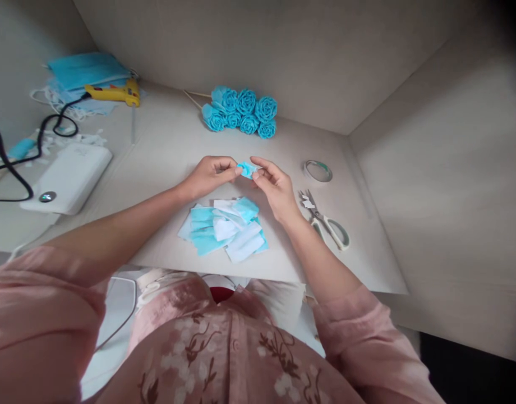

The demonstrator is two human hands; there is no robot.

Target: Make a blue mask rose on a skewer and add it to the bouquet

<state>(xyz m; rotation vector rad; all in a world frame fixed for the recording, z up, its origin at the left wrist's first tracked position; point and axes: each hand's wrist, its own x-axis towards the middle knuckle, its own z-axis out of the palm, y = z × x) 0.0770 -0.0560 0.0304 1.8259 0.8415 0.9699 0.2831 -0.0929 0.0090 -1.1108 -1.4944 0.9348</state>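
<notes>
Between my two hands, above the middle of the table, is a small piece of blue mask fabric [246, 169], folded or crumpled. My left hand [213, 174] pinches its left edge between thumb and fingers. At its right edge, my right hand [272, 182] grips it with thumb and fingertips. Just below lies a loose pile of cut blue and white fabric pieces [224, 227]. Beyond my hands, several blue fabric roses [246, 112] rest in a cluster, with thin sticks showing at their left.
Scissors [325, 219] with pale handles and a tape roll [317, 171] lie at right. Back left, a yellow glue gun [115, 92] with a black cord rests by blue face masks [87, 70]. A white power bank [70, 177] sits near white scraps. Walls enclose the table's back and right.
</notes>
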